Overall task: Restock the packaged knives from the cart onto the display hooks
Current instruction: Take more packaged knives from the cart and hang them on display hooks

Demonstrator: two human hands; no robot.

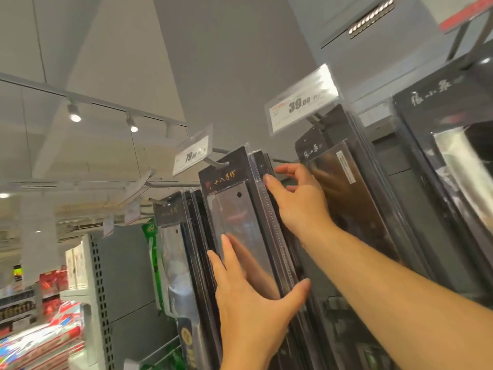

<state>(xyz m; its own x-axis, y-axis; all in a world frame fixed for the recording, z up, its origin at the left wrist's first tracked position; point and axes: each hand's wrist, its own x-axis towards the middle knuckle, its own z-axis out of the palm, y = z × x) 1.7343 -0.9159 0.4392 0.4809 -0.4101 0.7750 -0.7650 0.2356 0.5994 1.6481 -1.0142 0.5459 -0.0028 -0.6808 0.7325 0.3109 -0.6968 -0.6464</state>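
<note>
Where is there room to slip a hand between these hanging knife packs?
Free: the gap between the centre stack and the 39.00-tag stack, where the right hand reaches in; also bare grey panel left of the left stack. Crowded: left and centre stacks hang almost touching.

- The gap between the middle knife packages (240,209) and the right-hand stack (346,188) is narrow, and the right hand (298,198) fills its upper part.
- The left-hand stack (176,236) hangs just beside them.
- A price tag (193,153) sits just above the hook (221,164) tip.
- Open air lies in front of the packages.
</note>
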